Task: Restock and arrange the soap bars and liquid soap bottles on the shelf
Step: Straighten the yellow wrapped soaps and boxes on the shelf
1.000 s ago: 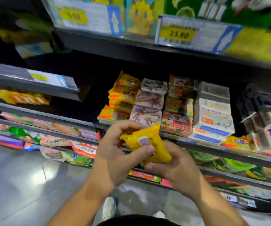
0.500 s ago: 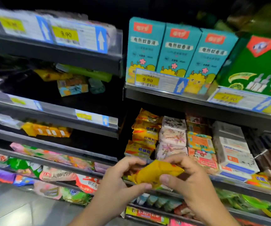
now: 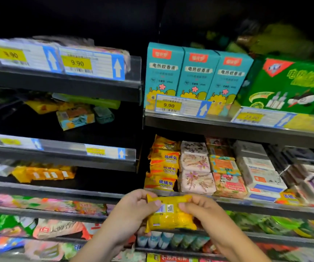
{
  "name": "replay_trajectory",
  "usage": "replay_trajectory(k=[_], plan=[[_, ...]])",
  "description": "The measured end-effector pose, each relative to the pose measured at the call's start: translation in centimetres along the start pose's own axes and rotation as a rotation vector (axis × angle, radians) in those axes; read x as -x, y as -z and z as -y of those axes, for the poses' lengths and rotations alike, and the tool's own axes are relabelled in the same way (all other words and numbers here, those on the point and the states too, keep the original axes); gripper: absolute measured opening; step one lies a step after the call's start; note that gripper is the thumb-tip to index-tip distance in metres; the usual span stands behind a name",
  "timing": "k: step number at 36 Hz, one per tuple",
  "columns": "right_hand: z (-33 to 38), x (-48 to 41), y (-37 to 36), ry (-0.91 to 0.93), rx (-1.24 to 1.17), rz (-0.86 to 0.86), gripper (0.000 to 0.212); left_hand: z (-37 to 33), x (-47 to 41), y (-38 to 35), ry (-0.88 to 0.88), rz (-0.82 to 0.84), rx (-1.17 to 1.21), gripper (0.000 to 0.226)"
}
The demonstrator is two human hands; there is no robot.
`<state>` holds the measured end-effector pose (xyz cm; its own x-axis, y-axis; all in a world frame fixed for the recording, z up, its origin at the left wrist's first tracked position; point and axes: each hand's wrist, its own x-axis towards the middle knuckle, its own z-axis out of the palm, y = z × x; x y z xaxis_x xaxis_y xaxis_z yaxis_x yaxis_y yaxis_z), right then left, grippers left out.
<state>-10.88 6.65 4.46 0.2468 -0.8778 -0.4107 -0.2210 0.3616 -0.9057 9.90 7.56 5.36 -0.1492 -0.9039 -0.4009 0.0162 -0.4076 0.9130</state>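
A yellow wrapped soap bar (image 3: 170, 214) is held between both hands in front of the soap shelf (image 3: 266, 207), its barcode side facing me. My left hand (image 3: 133, 214) grips its left end and my right hand (image 3: 203, 212) pinches its right end. Just above, on the shelf, stands a stack of matching yellow soap bars (image 3: 162, 165), with pink floral soap packs (image 3: 195, 171), orange soap packs (image 3: 226, 173) and white boxed soaps (image 3: 260, 171) to its right.
Teal boxes (image 3: 197, 74) and a green box (image 3: 292, 86) stand on the shelf above. The left bay holds a row of small yellow bars (image 3: 42, 173) and loose packs (image 3: 74, 118). Lower shelves carry colourful packets (image 3: 57, 227). Price tags line the shelf rails.
My view has tilted up, bringing the upper shelves into sight. The yellow soap bar has been turned in my hands from edge-on to flat, barcode side toward me, and both hands still hold it.
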Motion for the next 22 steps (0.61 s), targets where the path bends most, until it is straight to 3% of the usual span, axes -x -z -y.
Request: replay_trajectory(k=[3, 5, 9, 11, 13, 18, 22], plan=[[1.1, 0.4, 0.8, 0.100, 0.003, -0.022, 0.040, -1.1, 0.3, 0.2, -0.146, 0.006, -0.007, 0.018], [2.3, 0.8, 1.4, 0.170, 0.005, -0.017, 0.036, -1.5, 0.0, 0.6, -0.300, 0.000, -0.191, 0.021], [4.3, 1.2, 2.9, 0.277, 0.181, 0.089, 0.019, -1.6, -1.1, 1.9, -0.858, 0.096, -0.654, 0.040], [4.4, 0.9, 3.3, 0.288, 0.250, 0.148, 0.011, -1.3, -2.2, 2.1, -1.167, 0.114, -0.833, 0.035], [4.2, 0.4, 3.7, 0.294, 0.311, 0.160, 0.018, -0.8, -3.2, 1.8, -1.323, 0.120, -0.862, 0.021], [3.8, -0.6, 3.8, 0.336, 0.507, 0.104, 0.028, 1.2, -5.3, 1.4, -1.373, 0.055, -0.794, 0.009], [3.3, -1.5, 3.7, 0.375, 0.710, -0.029, 0.040, 2.7, -6.3, 1.2, -1.189, -0.025, -0.747, 0.042]])
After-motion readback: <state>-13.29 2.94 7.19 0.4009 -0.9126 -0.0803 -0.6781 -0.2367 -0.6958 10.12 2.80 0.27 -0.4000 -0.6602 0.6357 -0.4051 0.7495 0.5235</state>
